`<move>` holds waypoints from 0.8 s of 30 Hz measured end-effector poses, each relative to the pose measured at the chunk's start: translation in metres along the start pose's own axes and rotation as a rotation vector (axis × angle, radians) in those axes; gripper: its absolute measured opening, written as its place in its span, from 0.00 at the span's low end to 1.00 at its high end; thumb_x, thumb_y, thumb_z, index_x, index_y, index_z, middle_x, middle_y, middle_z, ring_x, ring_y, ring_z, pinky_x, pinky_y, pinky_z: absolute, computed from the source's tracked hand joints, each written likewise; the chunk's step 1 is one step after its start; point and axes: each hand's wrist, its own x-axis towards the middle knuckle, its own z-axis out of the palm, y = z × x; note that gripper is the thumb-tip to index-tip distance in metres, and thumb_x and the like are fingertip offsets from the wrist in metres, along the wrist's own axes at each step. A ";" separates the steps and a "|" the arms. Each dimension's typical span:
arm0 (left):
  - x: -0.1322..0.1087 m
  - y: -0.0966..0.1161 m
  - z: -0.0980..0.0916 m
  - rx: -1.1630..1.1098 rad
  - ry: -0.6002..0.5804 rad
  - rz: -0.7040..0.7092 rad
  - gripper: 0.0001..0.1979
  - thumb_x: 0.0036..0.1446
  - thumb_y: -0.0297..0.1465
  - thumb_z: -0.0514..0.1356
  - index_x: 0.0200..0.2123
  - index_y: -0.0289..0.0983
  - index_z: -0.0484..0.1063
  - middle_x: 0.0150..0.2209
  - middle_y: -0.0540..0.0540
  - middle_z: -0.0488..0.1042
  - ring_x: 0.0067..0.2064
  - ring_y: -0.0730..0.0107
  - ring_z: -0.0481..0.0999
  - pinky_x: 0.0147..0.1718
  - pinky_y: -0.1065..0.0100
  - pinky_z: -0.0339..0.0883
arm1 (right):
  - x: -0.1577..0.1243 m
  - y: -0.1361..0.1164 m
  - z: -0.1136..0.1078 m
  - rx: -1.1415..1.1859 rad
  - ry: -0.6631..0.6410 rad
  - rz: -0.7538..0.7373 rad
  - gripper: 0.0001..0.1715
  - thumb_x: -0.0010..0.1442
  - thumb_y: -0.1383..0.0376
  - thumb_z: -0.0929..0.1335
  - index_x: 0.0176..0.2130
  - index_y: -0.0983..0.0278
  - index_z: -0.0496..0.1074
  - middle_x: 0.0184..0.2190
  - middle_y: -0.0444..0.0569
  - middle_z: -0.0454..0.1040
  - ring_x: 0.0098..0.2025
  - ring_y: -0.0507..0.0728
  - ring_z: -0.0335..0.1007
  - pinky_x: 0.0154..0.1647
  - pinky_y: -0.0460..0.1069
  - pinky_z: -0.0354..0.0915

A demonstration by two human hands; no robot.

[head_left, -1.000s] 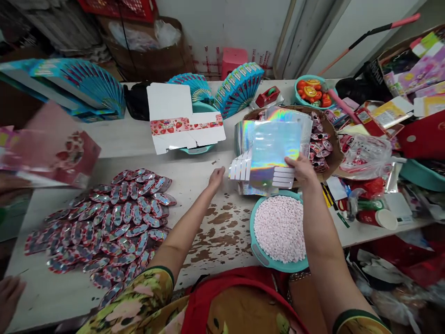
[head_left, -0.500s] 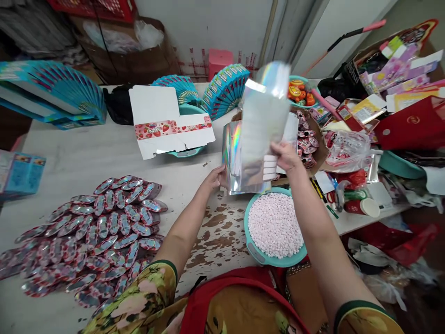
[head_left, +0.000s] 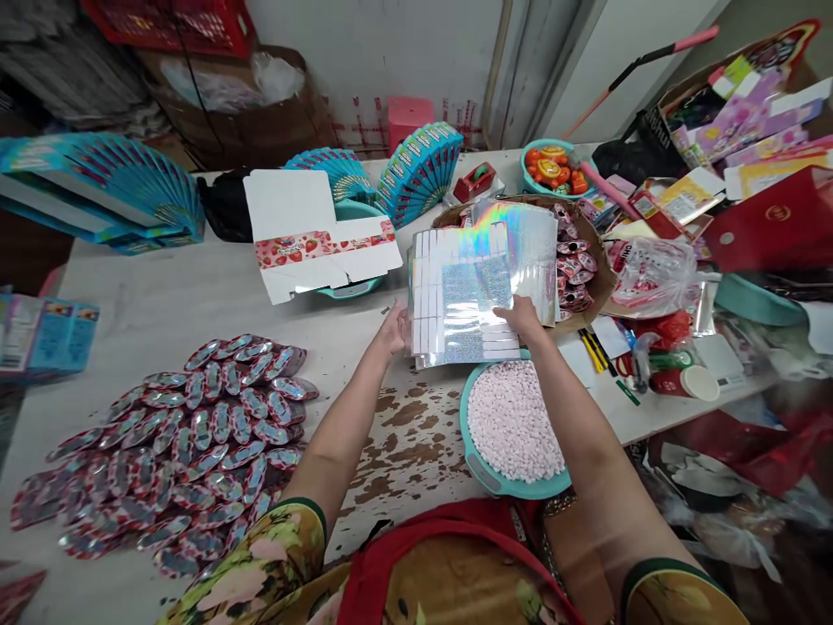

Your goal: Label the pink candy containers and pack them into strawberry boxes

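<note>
A stack of shiny holographic sticker sheets (head_left: pixel 465 291) with white rectangles along its edges lies in front of me at the middle of the table. My left hand (head_left: pixel 392 330) is closed at the stack's left edge, its fingertips partly hidden. On the right side, my right hand (head_left: pixel 521 319) pinches the edge of the sheets, thumb on top. More shiny sheets (head_left: pixel 534 252) fan out behind, over a carton of pink-and-red packets (head_left: pixel 573 273). Just below the sheets stands a turquoise basin (head_left: pixel 478 469) full of small pale pink pieces (head_left: pixel 514 421).
Many red-and-silver packets (head_left: pixel 221 421) spread across the left of the table. A white strawberry-print box (head_left: pixel 292 252) rests on another turquoise basin (head_left: pixel 351 291). Fanned blue cards (head_left: pixel 423 169) stand behind. Pens (head_left: pixel 595 351), a paper cup (head_left: pixel 699 382) and a red bag (head_left: pixel 774 221) crowd the right.
The shiny sheet that my right hand held raised is down flat on the stack. My right hand has moved slightly left; a red tape dispenser behind has come into view.
</note>
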 end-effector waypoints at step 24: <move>0.047 0.039 0.189 0.344 -0.109 0.352 0.26 0.39 0.30 0.75 0.44 0.32 0.77 0.41 0.39 0.82 0.52 0.42 0.78 0.52 0.51 0.73 | 0.078 0.013 -0.111 0.566 0.215 -0.003 0.22 0.39 0.64 0.77 0.36 0.63 0.72 0.31 0.43 0.79 0.31 0.54 0.73 0.39 0.52 0.72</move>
